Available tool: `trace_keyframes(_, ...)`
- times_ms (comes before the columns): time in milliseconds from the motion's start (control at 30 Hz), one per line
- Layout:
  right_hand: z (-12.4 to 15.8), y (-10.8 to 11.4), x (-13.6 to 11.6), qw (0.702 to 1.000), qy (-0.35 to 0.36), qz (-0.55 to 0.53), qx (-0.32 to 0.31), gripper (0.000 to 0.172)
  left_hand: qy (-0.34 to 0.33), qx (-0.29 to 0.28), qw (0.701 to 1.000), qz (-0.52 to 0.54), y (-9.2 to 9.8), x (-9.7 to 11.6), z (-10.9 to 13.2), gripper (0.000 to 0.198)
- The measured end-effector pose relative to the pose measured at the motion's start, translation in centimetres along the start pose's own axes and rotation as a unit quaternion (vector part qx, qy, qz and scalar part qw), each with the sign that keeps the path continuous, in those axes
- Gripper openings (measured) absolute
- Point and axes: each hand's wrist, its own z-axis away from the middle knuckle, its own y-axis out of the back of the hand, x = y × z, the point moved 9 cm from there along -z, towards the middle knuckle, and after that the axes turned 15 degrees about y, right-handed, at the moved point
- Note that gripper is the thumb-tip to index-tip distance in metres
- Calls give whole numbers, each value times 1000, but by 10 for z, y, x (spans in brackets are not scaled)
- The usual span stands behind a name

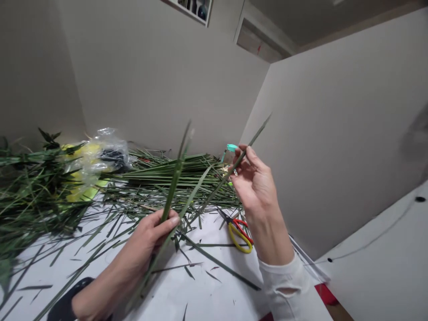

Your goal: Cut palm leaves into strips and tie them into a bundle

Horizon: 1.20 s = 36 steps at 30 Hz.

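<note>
My left hand (150, 238) is closed around the lower ends of a few long green leaf strips (175, 178) that stand up from it. My right hand (254, 180) is raised to the right, and its fingertips pinch one thin leaf strip (259, 129) that runs up and to the right. That strip slants down toward my left hand. Both hands hover above a white table (200, 294).
A big pile of green leaves (167, 174) lies across the back of the table, with leafy stems (30, 187) at the left. A clear plastic bag (100, 156) over yellow things sits among them. Scissors with yellow and red handles (239, 232) lie near my right wrist. Loose leaf scraps cover the table.
</note>
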Motion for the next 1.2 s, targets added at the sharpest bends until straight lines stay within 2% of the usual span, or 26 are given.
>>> trace_keyframes(100, 8, 10, -10, 1000, -5, 1, 6, 2, -56, 83, 994, -44, 24, 24, -7, 25)
trace_keyframes(200, 24, 17, -7, 999, -40, 3, 1, 7, -103, 126, 984, -67, 36, 55, -18, 22)
trace_keyframes(300, 43, 22, 9, 994, -102, -3, -26, 14, -158, 178, 968, -74, 43, 86, -26, 19)
trace_keyframes(400, 55, 28, 23, 989, -137, -12, -49, 18, -174, 182, 965, -79, 35, 99, -25, 22)
trace_keyframes(467, 59, 34, 31, 988, -147, -15, -53, 17, -148, 131, 975, -98, 15, 94, -19, 27)
trace_keyframes(567, 60, 41, 38, 986, -152, -24, -60, 13, -70, 0, 989, -131, -27, 70, -2, 36)
trace_keyframes(600, 61, 43, 40, 986, -154, -27, -63, 12, -25, -63, 990, -125, -42, 57, 4, 35)
trace_keyframes(633, 62, 44, 42, 985, -157, -31, -65, 12, -1, -99, 987, -123, -52, 49, 10, 30)
trace_keyframes(700, 65, 45, 45, 983, -164, -35, -70, 12, 33, -138, 982, -124, -64, 37, 18, 21)
trace_keyframes(833, 73, 43, 46, 980, -173, -41, -87, 9, 61, -130, 982, -120, -64, 24, 20, 17)
trace_keyframes(967, 75, 38, 40, 981, -153, -55, -107, 2, 77, -139, 982, -98, -63, 11, 23, 20)
trace_keyframes(1067, 77, 36, 36, 982, -140, -49, -120, 4, 70, -107, 987, -96, -56, 5, 22, 23)
trace_keyframes(1200, 89, 35, 39, 975, -152, 31, -158, 14, 39, -51, 993, -96, -43, 2, 19, 23)
